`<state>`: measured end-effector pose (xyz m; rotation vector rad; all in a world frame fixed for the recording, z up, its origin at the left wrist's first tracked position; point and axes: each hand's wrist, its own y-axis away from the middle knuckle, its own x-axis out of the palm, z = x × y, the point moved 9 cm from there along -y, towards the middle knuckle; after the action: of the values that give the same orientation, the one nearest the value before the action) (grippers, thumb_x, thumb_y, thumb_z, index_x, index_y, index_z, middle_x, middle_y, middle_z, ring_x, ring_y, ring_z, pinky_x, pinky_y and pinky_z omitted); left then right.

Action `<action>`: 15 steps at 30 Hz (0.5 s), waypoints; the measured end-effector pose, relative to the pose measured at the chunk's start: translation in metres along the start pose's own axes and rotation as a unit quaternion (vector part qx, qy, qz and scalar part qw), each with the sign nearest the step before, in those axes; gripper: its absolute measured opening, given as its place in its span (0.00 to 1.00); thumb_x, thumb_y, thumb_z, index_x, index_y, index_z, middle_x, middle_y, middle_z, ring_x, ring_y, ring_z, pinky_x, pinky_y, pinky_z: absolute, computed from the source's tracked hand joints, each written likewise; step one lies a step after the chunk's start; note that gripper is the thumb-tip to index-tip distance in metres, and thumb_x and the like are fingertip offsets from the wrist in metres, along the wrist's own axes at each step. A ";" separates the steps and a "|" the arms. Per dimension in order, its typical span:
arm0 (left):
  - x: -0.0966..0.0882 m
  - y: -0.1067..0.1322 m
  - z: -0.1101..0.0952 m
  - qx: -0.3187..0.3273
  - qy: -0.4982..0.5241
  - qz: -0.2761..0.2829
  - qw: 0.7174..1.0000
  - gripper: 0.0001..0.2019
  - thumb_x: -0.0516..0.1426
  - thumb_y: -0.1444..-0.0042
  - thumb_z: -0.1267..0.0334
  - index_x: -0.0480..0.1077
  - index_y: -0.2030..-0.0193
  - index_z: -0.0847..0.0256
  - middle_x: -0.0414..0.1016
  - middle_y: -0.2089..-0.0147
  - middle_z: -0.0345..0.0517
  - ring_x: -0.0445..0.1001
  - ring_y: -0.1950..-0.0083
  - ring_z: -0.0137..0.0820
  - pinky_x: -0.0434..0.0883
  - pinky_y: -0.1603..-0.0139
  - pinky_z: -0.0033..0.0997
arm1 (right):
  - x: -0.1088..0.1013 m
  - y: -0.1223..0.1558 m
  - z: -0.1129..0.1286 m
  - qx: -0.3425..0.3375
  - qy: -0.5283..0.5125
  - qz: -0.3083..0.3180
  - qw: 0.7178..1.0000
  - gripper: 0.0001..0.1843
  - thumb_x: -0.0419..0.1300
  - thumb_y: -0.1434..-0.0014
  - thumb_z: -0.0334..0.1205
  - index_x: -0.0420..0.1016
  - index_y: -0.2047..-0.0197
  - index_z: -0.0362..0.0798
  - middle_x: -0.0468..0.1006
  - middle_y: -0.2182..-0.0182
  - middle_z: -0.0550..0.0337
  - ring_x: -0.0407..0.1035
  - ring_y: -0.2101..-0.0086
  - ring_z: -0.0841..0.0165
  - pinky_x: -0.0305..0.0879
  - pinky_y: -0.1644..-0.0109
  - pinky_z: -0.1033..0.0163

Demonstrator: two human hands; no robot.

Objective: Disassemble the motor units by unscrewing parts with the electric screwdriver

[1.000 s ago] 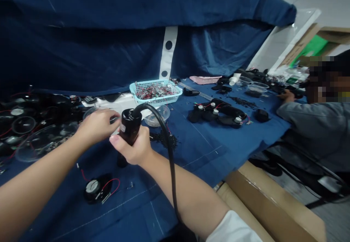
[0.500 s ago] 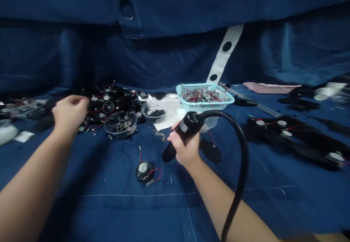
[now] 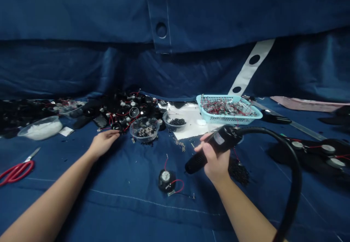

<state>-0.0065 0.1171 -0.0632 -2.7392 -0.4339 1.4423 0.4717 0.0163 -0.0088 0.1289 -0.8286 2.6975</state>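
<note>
Blue cloth covers the tabletop (image 3: 115, 213). The right hand (image 3: 216, 160) clenches its fingers (image 3: 207, 147) around a black corded tool (image 3: 228, 136), whose small label (image 3: 218, 138) is unreadable. The left hand (image 3: 104, 142) lies open, its fingertips just beside a heap of red-wired parts (image 3: 128, 112) and near a clear bowl (image 3: 144, 129). Ahead of the right fingers sits a teal basket (image 3: 232, 120); below them, a wired disc (image 3: 165, 180).

A workshop with wired electronic parts (image 3: 166, 180).

Passage over blue cloth (image 3: 123, 213) from left hand (image 3: 103, 143) to right hand (image 3: 216, 163), wired component (image 3: 165, 180) midway.
</note>
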 end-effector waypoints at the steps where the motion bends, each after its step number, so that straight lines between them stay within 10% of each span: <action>1: 0.006 0.002 0.001 0.001 0.008 0.017 1.000 0.14 0.63 0.30 0.56 0.77 0.44 0.62 0.81 0.46 0.50 0.81 0.46 0.39 0.80 0.41 0.50 | -0.001 0.000 0.000 0.001 -0.003 -0.007 1.000 0.16 0.68 0.40 0.53 0.78 0.62 0.49 0.80 0.73 0.58 0.77 0.76 0.66 0.75 0.72 0.61; 8: -0.011 -0.009 0.017 -0.053 0.018 -0.037 0.998 0.16 0.63 0.31 0.52 0.77 0.45 0.62 0.82 0.47 0.50 0.81 0.45 0.41 0.78 0.39 0.52 | -0.006 0.000 -0.006 0.003 -0.013 -0.019 1.000 0.17 0.67 0.37 0.53 0.76 0.59 0.47 0.79 0.77 0.61 0.77 0.76 0.67 0.75 0.71 0.65; 15: -0.063 -0.101 0.011 -0.124 0.014 -0.151 0.981 0.19 0.62 0.30 0.51 0.75 0.42 0.63 0.78 0.41 0.54 0.78 0.40 0.44 0.76 0.37 0.55 | -0.006 0.001 -0.010 -0.018 -0.011 -0.017 1.000 0.17 0.67 0.38 0.53 0.77 0.59 0.47 0.81 0.72 0.59 0.78 0.76 0.67 0.76 0.72 0.64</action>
<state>-0.0731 0.1969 -0.0044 -2.7079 -1.0413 1.3490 0.4772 0.0195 -0.0190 0.1636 -0.8740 2.6526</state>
